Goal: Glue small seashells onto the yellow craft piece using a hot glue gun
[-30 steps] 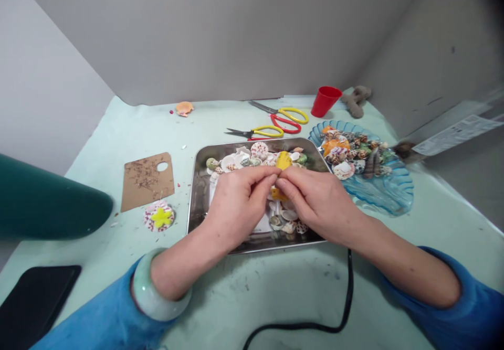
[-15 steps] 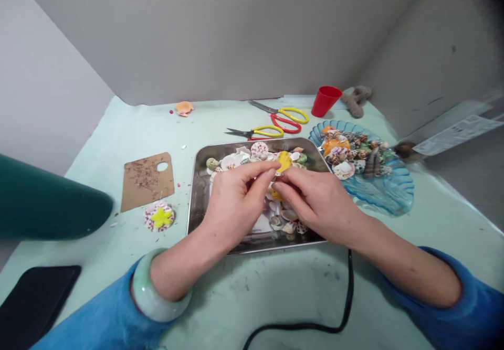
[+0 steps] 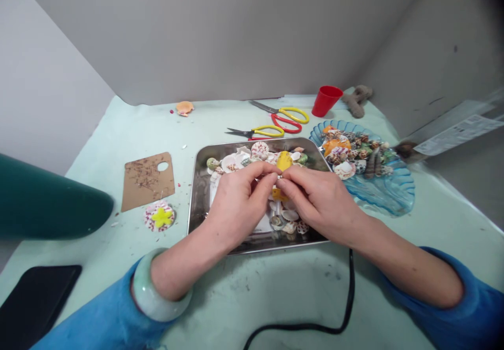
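Observation:
Over a metal tray [image 3: 200, 192] of seashells, my left hand [image 3: 242, 195] and my right hand [image 3: 321, 200] meet fingertip to fingertip. Both are closed in a pinch around something small and pale at their tips, too little of it showing to name. A yellow shell [image 3: 284, 160] lies just beyond the fingertips. Below them in the tray is another yellow piece [image 3: 279, 193], partly covered by the fingers. White shells [image 3: 236, 157] and a speckled round shell [image 3: 260, 149] fill the tray's far side, and smaller shells [image 3: 290, 226] lie near its front.
To the left are a brown card [image 3: 148, 181] and a speckled shell with a yellow star [image 3: 162, 216]. Scissors [image 3: 268, 130], a red cup [image 3: 326, 101] and a blue dish of shells [image 3: 388, 192] stand behind and right. A black cable [image 3: 307, 329] runs in front; a dark green cylinder [image 3: 51, 200] juts in.
My fingertips have drawn closer together and dropped slightly, so more of the yellow shell behind them shows. A small pale bit now shows between them.

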### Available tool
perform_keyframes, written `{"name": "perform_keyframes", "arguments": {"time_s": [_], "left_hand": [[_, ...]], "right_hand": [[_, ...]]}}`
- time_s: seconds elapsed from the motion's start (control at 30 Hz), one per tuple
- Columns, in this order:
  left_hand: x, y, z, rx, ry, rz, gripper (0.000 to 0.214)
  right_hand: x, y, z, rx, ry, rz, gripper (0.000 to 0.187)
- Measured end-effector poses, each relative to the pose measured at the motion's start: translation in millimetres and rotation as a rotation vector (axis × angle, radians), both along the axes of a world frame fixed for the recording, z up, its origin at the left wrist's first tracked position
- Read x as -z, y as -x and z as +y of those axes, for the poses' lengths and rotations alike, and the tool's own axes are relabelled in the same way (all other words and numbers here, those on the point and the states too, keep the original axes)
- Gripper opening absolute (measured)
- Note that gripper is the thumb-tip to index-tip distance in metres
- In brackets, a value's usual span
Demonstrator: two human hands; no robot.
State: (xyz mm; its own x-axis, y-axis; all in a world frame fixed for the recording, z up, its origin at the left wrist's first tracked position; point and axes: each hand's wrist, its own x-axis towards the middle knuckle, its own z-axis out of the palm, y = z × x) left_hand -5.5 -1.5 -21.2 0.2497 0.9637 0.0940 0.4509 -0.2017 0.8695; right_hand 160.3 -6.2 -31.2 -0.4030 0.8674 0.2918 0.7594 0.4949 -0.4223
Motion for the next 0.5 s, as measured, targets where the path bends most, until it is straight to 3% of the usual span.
{"name": "perform_keyframes", "arguments": {"time_s": [0.23, 0.5], "left_hand": [[2.5, 0.5, -0.4, -0.005, -0.015, -0.079, 0.025], [-1.8, -0.8, -0.6, 0.024, -0.025, -0.027, 0.029]], "right_hand": [[-1.5, -0.2, -1.2, -0.039, 0.011, 0.012, 0.025], [0.1, -0.1, 0.1, -0.023, -0.006, 0.013, 0.023]]}}
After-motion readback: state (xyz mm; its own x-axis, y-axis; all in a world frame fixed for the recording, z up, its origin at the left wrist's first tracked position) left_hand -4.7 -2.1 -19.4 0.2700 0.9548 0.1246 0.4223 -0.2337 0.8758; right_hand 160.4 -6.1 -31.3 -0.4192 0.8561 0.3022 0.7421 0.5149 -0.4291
